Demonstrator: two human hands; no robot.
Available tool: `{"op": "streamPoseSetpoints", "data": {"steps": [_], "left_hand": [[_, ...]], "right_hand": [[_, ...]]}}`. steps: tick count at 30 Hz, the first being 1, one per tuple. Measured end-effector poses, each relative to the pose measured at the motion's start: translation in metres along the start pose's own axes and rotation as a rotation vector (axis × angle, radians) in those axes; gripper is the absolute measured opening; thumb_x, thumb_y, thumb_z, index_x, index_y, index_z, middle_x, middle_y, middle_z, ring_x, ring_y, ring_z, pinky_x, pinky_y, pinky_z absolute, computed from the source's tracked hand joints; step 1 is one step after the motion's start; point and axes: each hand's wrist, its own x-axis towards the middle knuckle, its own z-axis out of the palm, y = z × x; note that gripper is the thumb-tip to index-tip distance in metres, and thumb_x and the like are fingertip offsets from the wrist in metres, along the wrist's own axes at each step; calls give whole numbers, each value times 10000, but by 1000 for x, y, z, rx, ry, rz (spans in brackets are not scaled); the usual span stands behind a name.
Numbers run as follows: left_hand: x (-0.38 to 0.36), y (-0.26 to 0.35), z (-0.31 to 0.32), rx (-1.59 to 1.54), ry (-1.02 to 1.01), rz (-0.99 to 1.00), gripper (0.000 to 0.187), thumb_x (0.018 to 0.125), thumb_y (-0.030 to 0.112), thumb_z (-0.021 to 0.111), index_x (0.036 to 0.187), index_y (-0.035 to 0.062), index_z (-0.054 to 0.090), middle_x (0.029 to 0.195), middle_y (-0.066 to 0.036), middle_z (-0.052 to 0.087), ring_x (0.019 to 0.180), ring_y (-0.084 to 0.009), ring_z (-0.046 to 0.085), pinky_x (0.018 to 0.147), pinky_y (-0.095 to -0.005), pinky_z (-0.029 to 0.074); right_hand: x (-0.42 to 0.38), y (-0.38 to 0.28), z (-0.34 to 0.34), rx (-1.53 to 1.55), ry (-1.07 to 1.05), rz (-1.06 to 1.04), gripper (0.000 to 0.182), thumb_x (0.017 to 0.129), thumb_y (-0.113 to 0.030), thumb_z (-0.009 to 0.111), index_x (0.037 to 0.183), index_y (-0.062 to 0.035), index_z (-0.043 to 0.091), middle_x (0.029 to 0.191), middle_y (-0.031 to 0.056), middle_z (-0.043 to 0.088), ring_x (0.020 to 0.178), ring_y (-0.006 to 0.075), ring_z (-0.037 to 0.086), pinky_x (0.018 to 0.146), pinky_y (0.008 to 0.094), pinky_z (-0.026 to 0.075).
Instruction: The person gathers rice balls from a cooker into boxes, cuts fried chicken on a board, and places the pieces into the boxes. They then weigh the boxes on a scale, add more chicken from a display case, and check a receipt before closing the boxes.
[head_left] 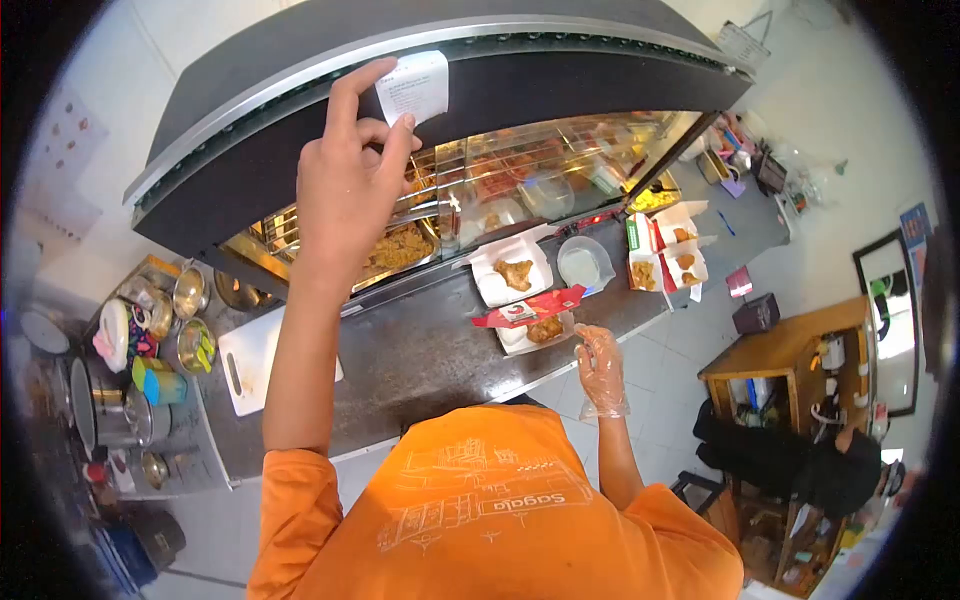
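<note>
My left hand is bare and raised to the dark top edge of a glass food warmer. Its index finger and thumb are on the left side of a small white printed receipt that lies against that edge. My right hand, in a clear plastic glove, is beside the right corner of a red and white takeaway box. Its fingers are curled close together, and anything between them is too small to make out. A piece of fried chicken is inside this box. Behind it stands another open box with fried chicken.
A clear round tub stands beside the boxes, with more filled boxes farther right. On the left are a white cutting board and metal bowls. Fried food sits inside the warmer. A wooden cabinet stands at right.
</note>
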Motion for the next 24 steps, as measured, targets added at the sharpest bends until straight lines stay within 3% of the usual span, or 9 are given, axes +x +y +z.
{"op": "streamPoseSetpoints", "data": {"steps": [2,6,8,15,17,24], "left_hand": [[2,11,-3,-35,-23,-86,493,993,139,657,1458,134,490,810,-95,755,594,-98,659,589,-263,524],[1,14,-5,-92,-55,-147,497,990,131,661,1455,130,486,773,-87,735,583,-96,646,589,-259,514],[0,17,-4,-55,-34,-146,497,989,133,666,1453,131,487,772,-87,734,581,-95,643,588,-255,509],[-3,19,2,21,29,-153,522,979,130,692,1455,143,478,773,-76,728,557,-89,629,562,-239,483],[-3,20,4,42,37,-177,531,977,124,694,1459,144,471,775,-75,726,550,-87,624,557,-241,483],[-3,18,9,35,52,-135,553,981,115,692,1473,125,438,806,-64,730,528,-69,600,518,-210,449]], "right_hand": [[12,15,-6,11,-18,22,345,870,23,634,1209,-34,661,1166,184,664,1088,380,639,964,469,510],[38,47,-15,28,-107,24,343,873,14,633,1209,-43,667,1172,183,665,1085,382,642,973,465,504],[51,63,-15,-40,-69,-142,348,878,44,644,1209,-59,668,1147,151,665,969,307,666,811,391,554],[89,86,-18,35,-172,-222,316,888,20,644,1192,-61,669,1113,154,668,920,308,664,830,406,538],[97,91,-19,74,-247,-126,295,883,2,643,1174,-41,673,1128,177,679,1071,378,646,941,470,506],[120,97,-10,111,-282,-164,271,891,-8,648,1158,-33,684,1102,188,686,1044,387,655,913,458,523]]}}
